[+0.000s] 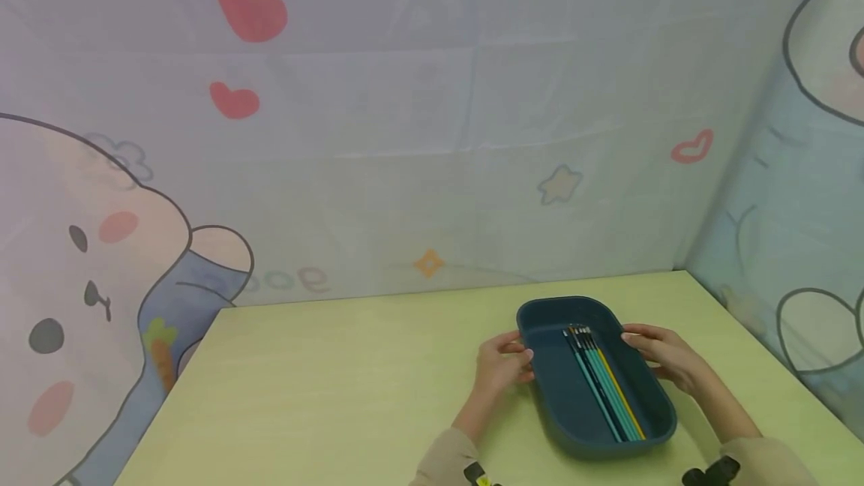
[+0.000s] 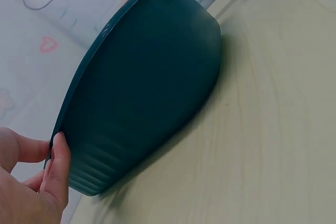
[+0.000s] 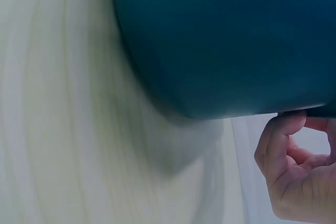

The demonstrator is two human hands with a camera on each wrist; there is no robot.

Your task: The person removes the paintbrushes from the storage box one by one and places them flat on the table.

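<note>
A dark blue-green oblong tray [image 1: 556, 400] with rounded corners is at the right of the table in the head view. Inside it several slim paintbrushes [image 1: 604, 388] lie side by side, most with turquoise handles and one yellow. My left hand [image 1: 498, 367] pinches the tray's left rim, thumb over the edge. On the opposite side, my right hand [image 1: 670, 355] grips the right rim between thumb and fingers. The left wrist view shows the tray's outer wall [image 2: 142, 72] tilted above the wood-grain surface, and the right wrist view shows its underside close over that surface.
The pale yellow-green table [image 1: 324, 388] extends to the left of the tray. A printed cloth [image 1: 378, 126] with hearts and cartoon animals hangs behind and along the sides. Dark wrist devices [image 1: 712, 471] sit on both sleeves.
</note>
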